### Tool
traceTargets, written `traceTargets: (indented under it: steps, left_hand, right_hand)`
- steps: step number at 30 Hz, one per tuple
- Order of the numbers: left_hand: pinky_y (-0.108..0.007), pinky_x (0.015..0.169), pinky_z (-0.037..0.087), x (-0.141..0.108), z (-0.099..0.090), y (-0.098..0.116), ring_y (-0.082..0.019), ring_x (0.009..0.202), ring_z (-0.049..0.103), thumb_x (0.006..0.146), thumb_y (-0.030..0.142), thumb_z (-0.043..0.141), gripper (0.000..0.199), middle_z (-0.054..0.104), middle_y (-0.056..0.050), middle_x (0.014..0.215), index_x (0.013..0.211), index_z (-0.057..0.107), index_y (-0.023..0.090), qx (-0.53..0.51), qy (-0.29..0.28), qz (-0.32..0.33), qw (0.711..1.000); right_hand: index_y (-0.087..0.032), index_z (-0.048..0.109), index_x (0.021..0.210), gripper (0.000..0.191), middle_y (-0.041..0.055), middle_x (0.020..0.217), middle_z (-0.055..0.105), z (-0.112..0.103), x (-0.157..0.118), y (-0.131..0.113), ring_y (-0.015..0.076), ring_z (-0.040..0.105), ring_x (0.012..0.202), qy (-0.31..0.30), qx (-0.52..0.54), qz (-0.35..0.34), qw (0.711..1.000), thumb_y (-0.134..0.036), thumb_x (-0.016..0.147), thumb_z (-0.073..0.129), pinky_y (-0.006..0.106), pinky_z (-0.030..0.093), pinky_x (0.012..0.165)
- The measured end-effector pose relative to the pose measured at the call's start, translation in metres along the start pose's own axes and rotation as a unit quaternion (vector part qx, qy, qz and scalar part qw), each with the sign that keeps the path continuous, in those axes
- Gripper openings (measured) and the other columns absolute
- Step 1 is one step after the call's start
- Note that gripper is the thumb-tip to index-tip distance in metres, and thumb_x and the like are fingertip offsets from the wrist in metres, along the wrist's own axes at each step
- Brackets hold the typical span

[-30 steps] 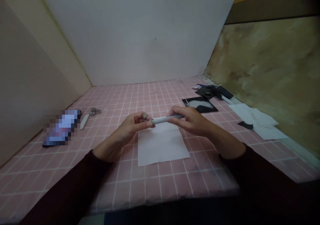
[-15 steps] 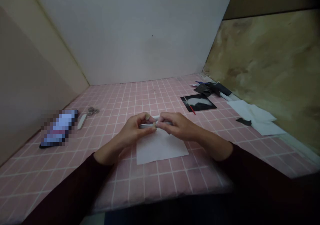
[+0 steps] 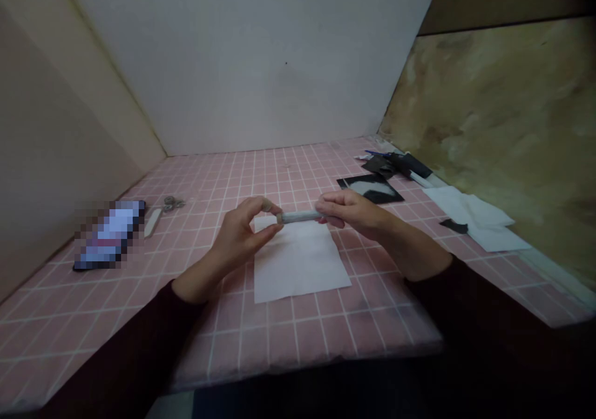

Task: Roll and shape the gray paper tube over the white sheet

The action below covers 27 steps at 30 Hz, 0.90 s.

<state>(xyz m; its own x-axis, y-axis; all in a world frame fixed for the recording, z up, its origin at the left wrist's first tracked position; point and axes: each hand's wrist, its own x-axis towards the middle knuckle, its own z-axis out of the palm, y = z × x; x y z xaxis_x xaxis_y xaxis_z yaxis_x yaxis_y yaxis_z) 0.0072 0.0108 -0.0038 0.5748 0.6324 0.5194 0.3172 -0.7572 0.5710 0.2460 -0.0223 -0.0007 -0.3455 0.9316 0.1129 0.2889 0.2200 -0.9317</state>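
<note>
A thin pale grey tube (image 3: 300,216), perhaps rolled paper, lies level between my hands, just above the far part of a white paper sheet (image 3: 298,270). My left hand (image 3: 244,229) pinches its left end, where a tan tip or band shows, between thumb and fingertips. The right end is wrapped in the fingers of my right hand (image 3: 351,211), which hide that end. Beyond the right hand is a black sheet (image 3: 391,193) with a whitish patch, its near edge partly covered by the hand.
At the left lie a blurred-out phone (image 3: 112,236), a white strip (image 3: 153,222) and scissors (image 3: 172,204). Dark scraps (image 3: 379,166) and white papers (image 3: 484,226) line the right wall. A pink checked cloth (image 3: 233,338) covers the table.
My hands have moved apart along the tube, baring its middle. The right hand has shifted right and away from me, now covering the red stick on the black sheet.
</note>
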Motion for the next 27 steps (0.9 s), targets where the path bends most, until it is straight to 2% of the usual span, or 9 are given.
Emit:
traceTargets:
  steps: [4,6,10,12,15,20,23,25,27]
  left_hand:
    - [-0.034,0.081,0.046,-0.001,0.002,0.002,-0.021,0.087,0.064,0.083,0.027,0.071,0.015,0.07,-0.005,0.094,0.095,0.064,0.021,-0.017,-0.039,-0.016,0.999]
    - [-0.033,0.08,0.045,0.0,0.001,0.001,-0.02,0.085,0.063,0.082,0.027,0.073,0.016,0.07,-0.004,0.092,0.093,0.064,0.021,-0.02,-0.042,-0.017,0.999]
    - [-0.032,0.083,0.045,0.002,-0.001,-0.002,-0.019,0.088,0.061,0.082,0.028,0.073,0.014,0.067,-0.004,0.092,0.089,0.064,0.019,-0.094,-0.016,-0.055,0.994]
    - [-0.03,0.078,0.045,0.002,0.0,-0.004,-0.017,0.083,0.06,0.082,0.031,0.073,0.017,0.066,-0.003,0.089,0.088,0.064,0.018,-0.173,-0.045,-0.101,0.979]
    - [-0.028,0.072,0.045,0.002,0.002,-0.007,-0.015,0.079,0.059,0.079,0.033,0.076,0.022,0.065,-0.002,0.087,0.086,0.062,0.016,-0.277,-0.11,-0.174,0.939]
    - [-0.026,0.069,0.044,0.003,0.002,-0.012,-0.013,0.073,0.061,0.073,0.031,0.081,0.028,0.069,-0.001,0.081,0.084,0.061,0.016,-0.382,-0.097,-0.25,0.884]
    - [-0.027,0.07,0.045,0.002,0.002,-0.012,-0.014,0.073,0.063,0.075,0.031,0.08,0.025,0.07,-0.002,0.082,0.086,0.063,0.016,-0.419,-0.121,-0.275,0.857]
    - [-0.028,0.072,0.045,0.003,0.001,-0.011,-0.015,0.074,0.064,0.074,0.03,0.08,0.024,0.071,-0.002,0.081,0.085,0.064,0.016,-0.425,-0.144,-0.272,0.851]
    - [-0.028,0.074,0.044,0.004,-0.001,-0.011,-0.015,0.074,0.063,0.072,0.03,0.08,0.023,0.071,-0.002,0.078,0.083,0.065,0.016,-0.415,-0.139,-0.266,0.859]
  right_hand:
    - [-0.018,0.054,0.07,0.039,-0.0043,0.057,0.047,0.007,0.0,-0.003,0.0099,0.041,0.054,-0.03,-0.007,0.005,1.0,-0.049,0.092,0.052,0.027,0.03,0.055]
    - [-0.018,0.052,0.068,0.037,-0.0043,0.058,0.047,0.006,0.0,-0.004,0.0099,0.041,0.055,-0.039,-0.032,-0.005,0.999,-0.048,0.091,0.054,0.026,0.03,0.054]
    - [-0.018,0.055,0.069,0.034,-0.0036,0.061,0.047,0.002,-0.003,-0.008,0.0106,0.043,0.058,0.029,-0.06,-0.032,0.997,-0.044,0.09,0.056,0.026,0.032,0.057]
    - [-0.017,0.057,0.074,0.029,-0.0028,0.065,0.05,0.007,-0.005,-0.01,0.0116,0.045,0.063,0.036,-0.092,-0.055,0.994,-0.042,0.09,0.058,0.026,0.034,0.06]
    - [-0.016,0.06,0.086,0.021,-0.0006,0.075,0.057,0.013,-0.008,-0.012,0.0126,0.051,0.07,0.023,-0.169,-0.088,0.981,-0.037,0.092,0.057,0.026,0.035,0.065]
    - [-0.017,0.06,0.087,0.023,-0.0012,0.073,0.055,0.007,-0.011,-0.012,0.0122,0.049,0.067,0.047,-0.204,-0.11,0.972,-0.039,0.092,0.06,0.026,0.033,0.062]
    - [-0.017,0.058,0.096,0.018,-0.0014,0.076,0.059,0.011,-0.012,-0.012,0.0118,0.05,0.066,0.022,-0.19,-0.122,0.974,-0.035,0.092,0.061,0.025,0.035,0.062]
    - [-0.017,0.057,0.1,0.017,-0.0003,0.081,0.061,0.012,-0.012,-0.013,0.0118,0.052,0.068,-0.003,-0.193,-0.141,0.971,-0.032,0.092,0.06,0.025,0.036,0.064]
    - [-0.017,0.059,0.096,0.016,0.0004,0.081,0.061,0.009,-0.011,-0.013,0.0122,0.053,0.07,-0.002,-0.185,-0.147,0.972,-0.033,0.092,0.06,0.025,0.037,0.065]
